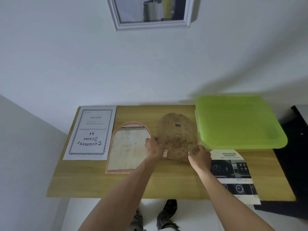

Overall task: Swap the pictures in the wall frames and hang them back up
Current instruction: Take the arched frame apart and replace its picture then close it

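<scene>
On the wooden table [93, 179] lies a brown arched backing board [177, 135]. The left hand [154, 148] grips its left edge, the right hand [199, 155] pinches its lower right corner. Just left lies the arched frame [126, 150]; a white frame [150, 25] hangs on the wall.

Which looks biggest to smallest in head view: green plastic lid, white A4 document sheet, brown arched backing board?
1. Green plastic lid, clearly the largest.
2. White A4 document sheet.
3. Brown arched backing board, held by both hands, looks close to the sheet; its tilt makes that ranking unsure.
</scene>
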